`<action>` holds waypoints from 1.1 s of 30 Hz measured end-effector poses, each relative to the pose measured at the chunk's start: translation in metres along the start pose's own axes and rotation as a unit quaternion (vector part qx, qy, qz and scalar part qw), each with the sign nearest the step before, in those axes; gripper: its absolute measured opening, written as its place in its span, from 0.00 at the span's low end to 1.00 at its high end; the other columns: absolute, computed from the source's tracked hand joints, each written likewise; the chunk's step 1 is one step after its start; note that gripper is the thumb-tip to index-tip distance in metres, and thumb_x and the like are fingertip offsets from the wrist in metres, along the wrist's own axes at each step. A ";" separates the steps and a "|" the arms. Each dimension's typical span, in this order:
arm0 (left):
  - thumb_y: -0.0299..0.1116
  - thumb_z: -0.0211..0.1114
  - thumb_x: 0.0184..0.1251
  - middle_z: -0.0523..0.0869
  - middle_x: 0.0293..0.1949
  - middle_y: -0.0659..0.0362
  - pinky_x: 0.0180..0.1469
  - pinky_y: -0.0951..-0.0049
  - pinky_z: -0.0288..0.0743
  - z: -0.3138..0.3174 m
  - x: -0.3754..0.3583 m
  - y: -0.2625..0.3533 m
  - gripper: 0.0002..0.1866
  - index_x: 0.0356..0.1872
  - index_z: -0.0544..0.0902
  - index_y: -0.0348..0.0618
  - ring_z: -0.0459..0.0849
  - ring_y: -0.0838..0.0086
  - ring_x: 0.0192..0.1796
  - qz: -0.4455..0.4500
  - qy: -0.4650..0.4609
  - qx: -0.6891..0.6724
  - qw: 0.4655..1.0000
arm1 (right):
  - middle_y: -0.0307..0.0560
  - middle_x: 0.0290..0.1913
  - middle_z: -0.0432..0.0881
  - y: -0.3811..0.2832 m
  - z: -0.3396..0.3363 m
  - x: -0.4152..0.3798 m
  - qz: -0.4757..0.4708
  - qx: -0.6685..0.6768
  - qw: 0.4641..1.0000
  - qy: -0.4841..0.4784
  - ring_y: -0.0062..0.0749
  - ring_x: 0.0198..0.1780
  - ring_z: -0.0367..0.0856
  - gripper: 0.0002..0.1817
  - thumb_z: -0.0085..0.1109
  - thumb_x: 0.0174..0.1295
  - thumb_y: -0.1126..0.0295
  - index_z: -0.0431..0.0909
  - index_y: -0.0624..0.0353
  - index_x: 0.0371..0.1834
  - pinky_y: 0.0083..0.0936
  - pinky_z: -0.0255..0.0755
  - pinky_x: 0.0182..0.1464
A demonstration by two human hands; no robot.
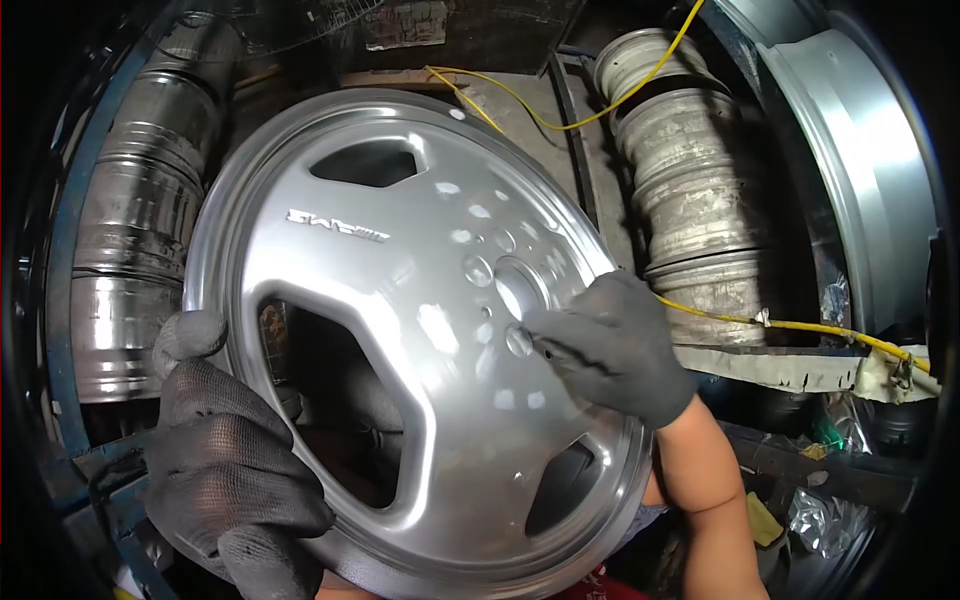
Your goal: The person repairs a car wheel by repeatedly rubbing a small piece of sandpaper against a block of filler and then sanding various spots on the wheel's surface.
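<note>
A silver alloy wheel [430, 260] fills the middle of the head view, tilted with its face towards me. Raised lettering sits on its upper left, and lighter patches mark the area around the hub and lug holes. My left hand [230, 460], in a dark grey knit glove, is wrapped around the wheel's left edge. Over the lug holes just below the centre bore is my right hand [620, 350], also gloved. Its fingers are bent and pressed together against the wheel face; whatever may be under them is hidden.
Stacks of wheel rims stand at the left [145, 240] and right [690, 170]. A large silver rim [865, 170] rises at the far right. A yellow hose [740, 316] runs behind the wheel. Crumpled foil [828, 522] lies at the lower right.
</note>
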State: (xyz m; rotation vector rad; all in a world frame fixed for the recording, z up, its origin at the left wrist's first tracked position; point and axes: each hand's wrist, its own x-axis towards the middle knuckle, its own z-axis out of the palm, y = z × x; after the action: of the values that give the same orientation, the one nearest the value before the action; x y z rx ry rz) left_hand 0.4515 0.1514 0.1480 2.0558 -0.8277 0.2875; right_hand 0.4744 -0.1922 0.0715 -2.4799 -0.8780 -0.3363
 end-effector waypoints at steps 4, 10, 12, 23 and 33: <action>0.38 0.72 0.59 0.79 0.22 0.71 0.80 0.43 0.54 0.005 -0.006 0.003 0.11 0.20 0.80 0.58 0.81 0.76 0.31 -0.037 0.030 -0.008 0.999 | 0.36 0.29 0.75 -0.001 -0.021 0.005 -0.015 -0.044 0.999 0.004 0.34 0.34 0.78 0.16 0.78 0.49 0.69 0.93 0.45 0.44 0.35 0.73 0.42; 0.36 0.62 0.71 0.78 0.20 0.71 0.83 0.43 0.53 0.000 -0.003 -0.004 0.16 0.19 0.76 0.58 0.81 0.78 0.31 0.016 0.008 0.006 1.000 | 0.34 0.29 0.68 0.003 -0.006 0.005 -0.088 -0.082 0.987 -0.107 0.33 0.35 0.74 0.16 0.75 0.51 0.67 0.91 0.36 0.44 0.32 0.75 0.47; 0.37 0.60 0.72 0.77 0.20 0.71 0.83 0.43 0.53 0.003 0.001 0.002 0.17 0.19 0.75 0.58 0.81 0.77 0.30 -0.004 0.015 0.007 1.000 | 0.34 0.30 0.71 0.004 -0.004 0.014 -0.103 -0.109 0.978 -0.142 0.32 0.36 0.75 0.14 0.74 0.51 0.66 0.90 0.34 0.42 0.32 0.76 0.48; 0.41 0.53 0.73 0.74 0.20 0.69 0.83 0.44 0.54 0.014 0.007 0.011 0.17 0.20 0.75 0.58 0.78 0.75 0.30 -0.032 0.046 0.010 0.998 | 0.37 0.37 0.82 0.004 -0.015 0.021 -0.077 -0.082 0.979 -0.170 0.37 0.40 0.83 0.16 0.65 0.60 0.71 0.88 0.32 0.48 0.35 0.76 0.53; 0.40 0.53 0.71 0.73 0.18 0.69 0.83 0.42 0.54 0.016 0.007 0.010 0.15 0.21 0.75 0.58 0.77 0.75 0.27 -0.023 0.060 0.016 0.998 | 0.35 0.29 0.78 0.007 -0.002 0.020 -0.113 -0.110 0.976 -0.150 0.37 0.36 0.81 0.15 0.67 0.58 0.68 0.89 0.33 0.47 0.35 0.77 0.47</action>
State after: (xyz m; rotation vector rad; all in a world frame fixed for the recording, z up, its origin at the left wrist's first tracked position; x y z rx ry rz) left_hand 0.4486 0.1316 0.1488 2.0619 -0.7069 0.3970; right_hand 0.4946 -0.1876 0.0783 -2.6823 -1.3177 -0.1387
